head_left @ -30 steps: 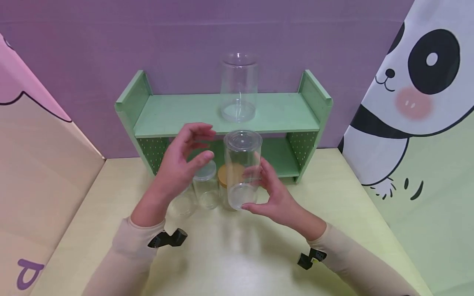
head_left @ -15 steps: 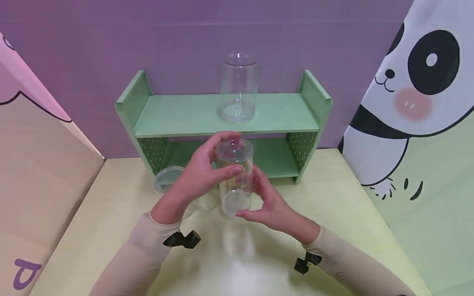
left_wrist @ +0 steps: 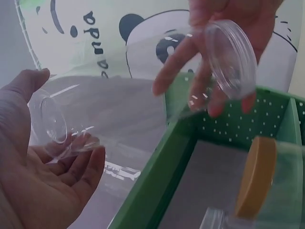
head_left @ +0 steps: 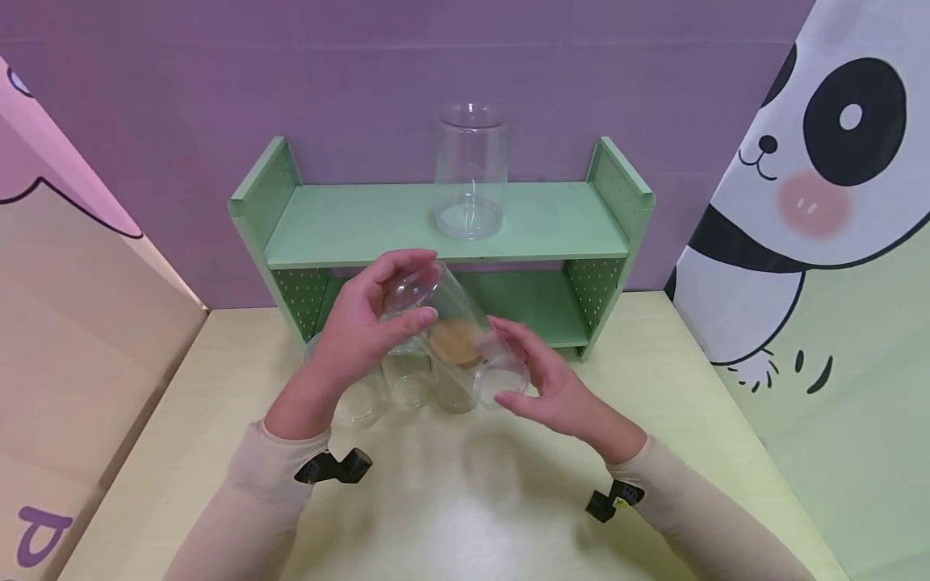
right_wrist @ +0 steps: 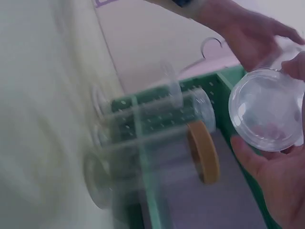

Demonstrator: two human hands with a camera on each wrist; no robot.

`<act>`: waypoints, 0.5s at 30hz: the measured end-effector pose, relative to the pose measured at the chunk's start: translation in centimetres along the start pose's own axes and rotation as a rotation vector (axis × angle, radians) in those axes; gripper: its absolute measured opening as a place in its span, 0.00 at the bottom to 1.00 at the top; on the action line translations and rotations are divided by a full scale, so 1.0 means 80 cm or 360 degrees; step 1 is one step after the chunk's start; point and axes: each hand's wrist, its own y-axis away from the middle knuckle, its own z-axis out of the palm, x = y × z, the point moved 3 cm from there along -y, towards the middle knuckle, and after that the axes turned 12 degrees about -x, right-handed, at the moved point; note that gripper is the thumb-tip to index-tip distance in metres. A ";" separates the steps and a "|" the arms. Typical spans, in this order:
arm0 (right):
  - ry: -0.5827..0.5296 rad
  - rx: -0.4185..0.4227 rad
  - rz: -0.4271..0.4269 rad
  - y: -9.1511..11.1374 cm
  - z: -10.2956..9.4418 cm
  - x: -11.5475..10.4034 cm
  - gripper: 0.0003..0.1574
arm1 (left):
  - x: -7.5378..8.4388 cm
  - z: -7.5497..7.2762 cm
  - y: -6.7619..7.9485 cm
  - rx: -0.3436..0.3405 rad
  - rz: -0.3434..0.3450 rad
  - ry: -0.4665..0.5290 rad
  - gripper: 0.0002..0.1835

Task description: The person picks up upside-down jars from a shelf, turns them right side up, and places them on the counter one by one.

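Note:
A tall clear jar (head_left: 452, 297) hangs tilted above the table, its upper end to the left and its lower end to the right. My left hand (head_left: 352, 343) holds the upper end between thumb and fingers. At the lower end my right hand (head_left: 552, 387) grips the sides; a thick clear rim shows there in the left wrist view. Right behind stand a jar with an orange-brown lid (right_wrist: 204, 151), a second clear jar (head_left: 410, 387) and a third one (head_left: 361, 403), partly hidden by my left hand and forearm.
A green two-level shelf (head_left: 349, 226) stands at the back of the pale table (head_left: 450, 500). On its upper board is another tall clear jar (head_left: 471, 173). A purple cloth (head_left: 182, 121) hangs behind, with a panda-printed panel (head_left: 770, 315) to the right.
My left hand has come to the jar and taken its upper end. The jar, upright before, now tilts with its top to the left and its bottom to the right.

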 end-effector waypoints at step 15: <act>-0.0182 0.0114 -0.0245 -0.003 -0.066 -0.021 0.38 | -0.030 -0.031 0.048 -0.0195 -0.0067 -0.0254 0.40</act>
